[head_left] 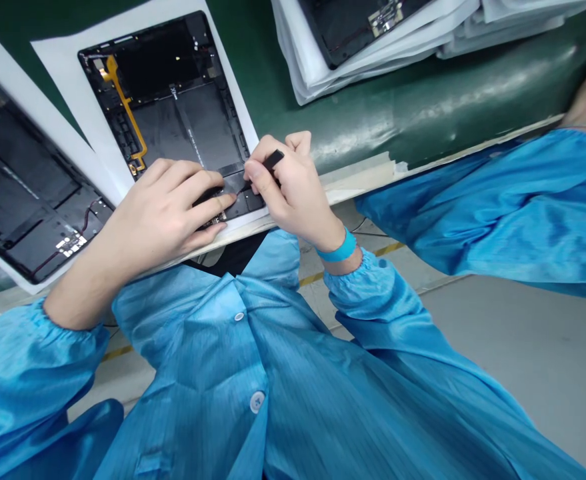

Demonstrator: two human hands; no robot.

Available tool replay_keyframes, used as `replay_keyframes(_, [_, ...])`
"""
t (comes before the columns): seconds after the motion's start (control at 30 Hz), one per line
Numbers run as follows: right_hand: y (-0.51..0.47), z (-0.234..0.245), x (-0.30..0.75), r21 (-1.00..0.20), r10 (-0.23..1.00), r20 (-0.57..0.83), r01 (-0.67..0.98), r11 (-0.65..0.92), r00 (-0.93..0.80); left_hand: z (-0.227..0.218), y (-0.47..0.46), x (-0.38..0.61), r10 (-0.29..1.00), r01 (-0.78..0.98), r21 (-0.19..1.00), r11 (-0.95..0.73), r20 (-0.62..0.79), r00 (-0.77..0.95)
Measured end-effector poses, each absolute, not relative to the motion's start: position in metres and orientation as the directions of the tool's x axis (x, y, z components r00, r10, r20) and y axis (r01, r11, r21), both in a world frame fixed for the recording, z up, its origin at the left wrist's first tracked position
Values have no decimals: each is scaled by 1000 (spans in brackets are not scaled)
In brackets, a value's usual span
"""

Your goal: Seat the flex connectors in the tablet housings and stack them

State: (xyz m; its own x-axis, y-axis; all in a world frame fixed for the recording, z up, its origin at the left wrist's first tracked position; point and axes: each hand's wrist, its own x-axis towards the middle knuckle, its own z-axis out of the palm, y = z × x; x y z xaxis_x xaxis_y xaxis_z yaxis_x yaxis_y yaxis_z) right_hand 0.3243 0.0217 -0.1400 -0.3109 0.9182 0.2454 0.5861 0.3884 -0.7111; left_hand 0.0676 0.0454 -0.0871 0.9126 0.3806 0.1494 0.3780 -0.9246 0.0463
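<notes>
Blue antistatic smock cuffs gathered at both wrists, the person bends over a black tablet rear housing lying on a white paper sheet at the green bench edge. The left hand lies flat and open, fingers spread across the housing's lower end, steadying it. The right hand, wearing a blue wrist strap, pinches a black spudger tightly between thumb and fingers, its tip working at the housing's lower end, just beside the left fingertips
</notes>
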Motion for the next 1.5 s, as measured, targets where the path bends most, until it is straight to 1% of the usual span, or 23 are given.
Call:
replay_keyframes(0.13, [23,-143,323,-693,906,257,589,415,-336,-85,47,71,386,386,18,-922,92,918])
replay_keyframes(0.23, [20,-143,325,-713,916,262,578,397,-305,-84,47,72,397,397,16,-918,60,916])
replay_keyframes(0.37, [17,-142,328,-745,932,267,562,360,-244,-87,48,71,425,421,64,-905,63,903])
replay_keyframes(0.53, [18,-143,327,-745,929,261,557,366,-262,-88,50,70,508,484,254,-837,33,861])
replay_keyframes(0.57, [18,-143,327,-744,926,270,553,375,-265,-88,50,70,517,491,277,-826,24,856])
replay_keyframes(0.67, [18,-144,326,-737,920,287,552,389,-266,-88,51,69,517,496,270,-825,9,856])
replay_keyframes(0.8, [16,-141,326,-735,931,255,573,362,-261,-89,53,69,495,480,242,-843,5,869])
replay_keyframes(0.97, [16,-139,326,-714,929,261,596,368,-261,-87,55,71,502,478,310,-822,-3,865])
replay_keyframes(1.07, [18,-140,326,-693,916,277,600,400,-291,-86,54,71,498,480,291,-827,-16,867])
replay_keyframes(1.23, [19,-143,324,-643,898,310,627,441,-313,-87,54,72,476,467,209,-859,-11,880])
replay_keyframes(1.37, [21,-145,321,-656,892,271,608,446,-362,-87,57,73,467,460,186,-868,-8,884])
replay_keyframes(1.5, [22,-142,321,-632,873,294,607,483,-389,-86,58,72,454,449,147,-881,2,891])
